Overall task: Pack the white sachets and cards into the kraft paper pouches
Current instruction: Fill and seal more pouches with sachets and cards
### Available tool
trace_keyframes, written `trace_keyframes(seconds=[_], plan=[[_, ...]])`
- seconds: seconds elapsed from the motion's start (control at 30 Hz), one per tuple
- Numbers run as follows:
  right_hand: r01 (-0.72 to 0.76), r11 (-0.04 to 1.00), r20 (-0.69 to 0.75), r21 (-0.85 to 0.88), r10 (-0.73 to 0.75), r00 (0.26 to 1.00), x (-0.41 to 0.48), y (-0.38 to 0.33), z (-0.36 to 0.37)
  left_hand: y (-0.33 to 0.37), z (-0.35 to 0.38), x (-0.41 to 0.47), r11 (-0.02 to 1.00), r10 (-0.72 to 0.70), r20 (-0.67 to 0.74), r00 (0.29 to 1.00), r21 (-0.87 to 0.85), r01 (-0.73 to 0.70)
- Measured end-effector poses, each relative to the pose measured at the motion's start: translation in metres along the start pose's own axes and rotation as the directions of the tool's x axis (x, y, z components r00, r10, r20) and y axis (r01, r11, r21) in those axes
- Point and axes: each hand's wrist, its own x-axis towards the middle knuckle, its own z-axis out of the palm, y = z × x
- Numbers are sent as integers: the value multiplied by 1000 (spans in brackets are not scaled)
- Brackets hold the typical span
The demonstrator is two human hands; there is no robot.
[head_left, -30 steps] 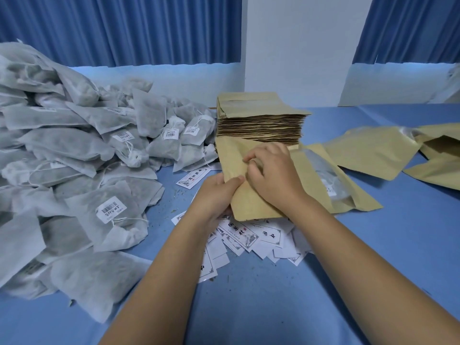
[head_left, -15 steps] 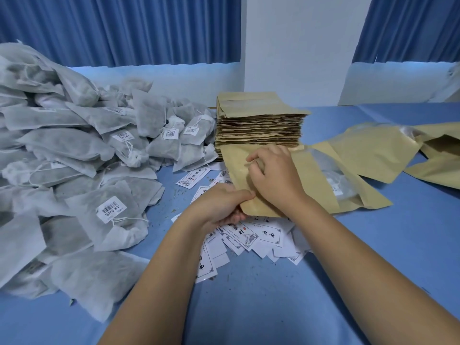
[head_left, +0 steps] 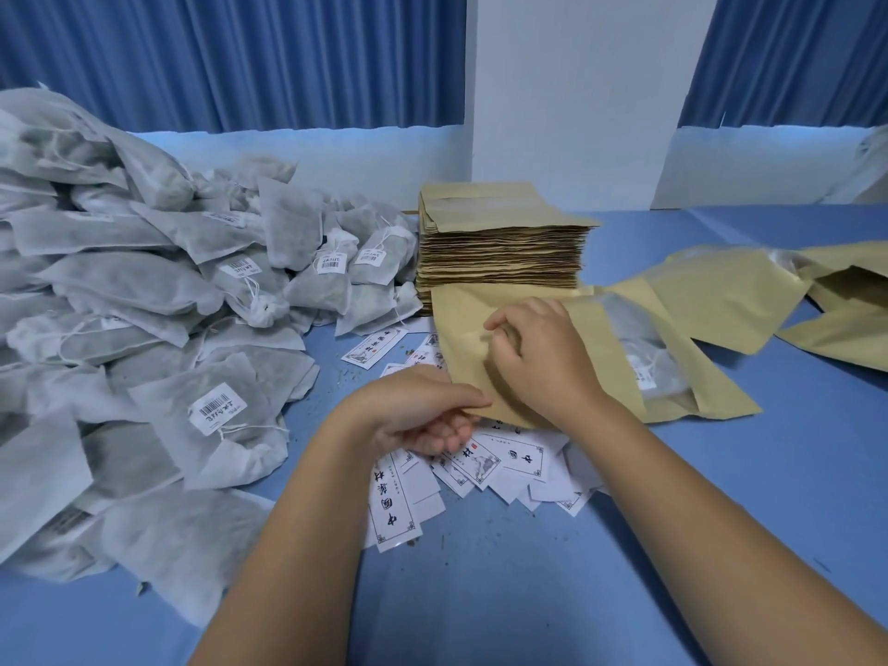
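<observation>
White sachets [head_left: 144, 329]: too many to count. They are piled along the left edge of the surface, from the near corner up to the far edge. Several carry a barcode label and a string.
Cards [head_left: 509, 461]: more than ten, exact number not clear because they overlap. They lie loose in the middle of the surface, just right of the pile, and partly under the hands.
Left hand [head_left: 423, 418]: it pinches the near edge of the held pouch, thumb on top and fingers curled under it.
Held pouch [head_left: 461, 329]: one kraft pouch, raised a little over the cards. What is inside it I cannot tell.
Stack of pouches [head_left: 499, 252]: one tall stack of flat kraft pouches, too many to count, behind the held pouch, toward the far edge.
Right hand [head_left: 543, 362]: it rests on the held pouch with curled fingers and nips the paper between thumb and forefinger.
Filled pouch [head_left: 711, 396]: one, lying partly under the held pouch. Through its clear window a white sachet shows.
Loose pouches [head_left: 721, 300]: three that I can count, spread toward the right edge. One has its mouth open and dark inside.
Surface [head_left: 721, 521]: blue, with small dark crumbs near the cards.
Room: blue curtains [head_left: 240, 55] on both sides of a white pillar [head_left: 576, 88].
</observation>
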Motion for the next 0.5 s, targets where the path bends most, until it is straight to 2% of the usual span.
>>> trace_keyframes(seconds=[0.07, 0.13, 0.3, 0.43, 0.5], plan=[[0, 1000, 21, 16, 0, 1000, -6, 5, -1, -1, 1, 0, 999, -32, -10, 999, 43, 33], [16, 999, 59, 29, -18, 998, -9, 7, -4, -2, 1, 1, 999, 23, -24, 999, 25, -23], [58, 996, 57, 61, -61, 996, -11, 7, -10, -2, -2, 4, 971, 172, -48, 984, -161, -178], [49, 996, 73, 71, -54, 996, -13, 9, -11, -4, 1, 3, 983, 178, -32, 983, -31, -179], [51, 996, 70, 76, -57, 996, -12, 10, -12, -3, 4, 4, 970, 242, -64, 968, 14, -241]])
